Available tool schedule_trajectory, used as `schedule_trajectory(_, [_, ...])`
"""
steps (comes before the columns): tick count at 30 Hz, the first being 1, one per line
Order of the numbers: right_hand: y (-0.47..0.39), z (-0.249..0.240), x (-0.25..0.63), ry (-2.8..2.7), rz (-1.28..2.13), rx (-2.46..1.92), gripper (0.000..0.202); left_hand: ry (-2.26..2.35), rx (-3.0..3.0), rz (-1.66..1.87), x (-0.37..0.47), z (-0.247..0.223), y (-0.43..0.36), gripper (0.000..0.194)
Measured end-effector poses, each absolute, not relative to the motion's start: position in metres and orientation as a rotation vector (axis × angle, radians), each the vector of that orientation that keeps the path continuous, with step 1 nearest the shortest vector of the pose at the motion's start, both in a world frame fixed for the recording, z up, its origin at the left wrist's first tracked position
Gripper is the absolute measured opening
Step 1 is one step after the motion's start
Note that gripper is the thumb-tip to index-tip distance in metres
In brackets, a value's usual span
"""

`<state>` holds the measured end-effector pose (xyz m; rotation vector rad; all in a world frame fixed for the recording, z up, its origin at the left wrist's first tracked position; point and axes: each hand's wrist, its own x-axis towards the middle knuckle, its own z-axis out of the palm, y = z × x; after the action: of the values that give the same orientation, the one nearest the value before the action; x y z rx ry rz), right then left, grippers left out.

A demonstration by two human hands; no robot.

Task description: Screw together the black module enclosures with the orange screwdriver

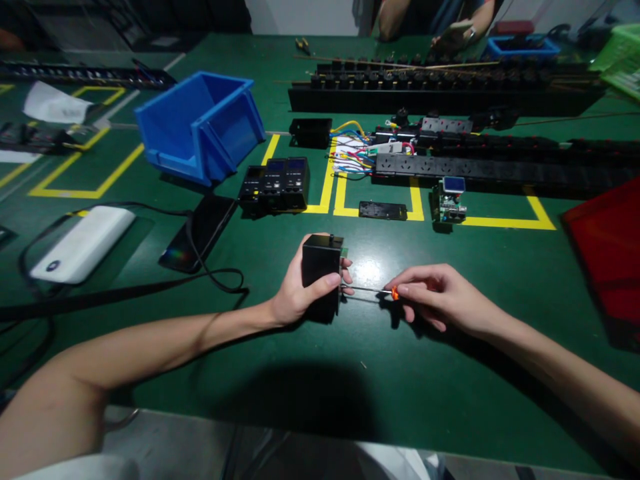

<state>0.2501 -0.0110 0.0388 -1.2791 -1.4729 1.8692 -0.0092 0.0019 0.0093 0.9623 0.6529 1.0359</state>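
Note:
My left hand (295, 290) is closed around a black box-shaped electronic module (320, 260), holding it upright above the green table. A bit of green circuit board shows at the module's right side. In my right hand (440, 297) is a screwdriver (370, 289) with an orange handle, pinched between thumb and fingers. Its thin shaft points left, and the tip meets or nearly meets the module's right side; the exact contact is hidden by the left fingers. Beyond the hands stand a small circuit board with a display (453, 200) and a flat black cover piece (383, 211).
A blue bin (200, 127), several black modules (275, 187), a phone (200, 233) and a white power bank (83, 243) with cables occupy the left. Long black socket strips (450, 170) with loose wires lie behind. A red bin (610, 247) is at right; another person sits opposite.

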Motion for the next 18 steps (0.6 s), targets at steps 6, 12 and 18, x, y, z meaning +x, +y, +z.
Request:
schedule_trajectory(6, [-0.013, 0.036, 0.261, -2.310, 0.758, -0.956, 0.022, 0.712, 0.902, 1.009, -0.009, 0.011, 0.004, 0.052])
schedule_trajectory(12, [-0.010, 0.036, 0.279, -2.688, 0.005, -0.583, 0.035, 0.683, 0.881, 0.984, -0.009, 0.010, 0.005, 0.050])
schedule_trajectory(18, [-0.005, 0.031, 0.272, -2.532, 0.215, -0.718, 0.032, 0.726, 0.868, 1.008, -0.007, 0.013, 0.007, 0.050])
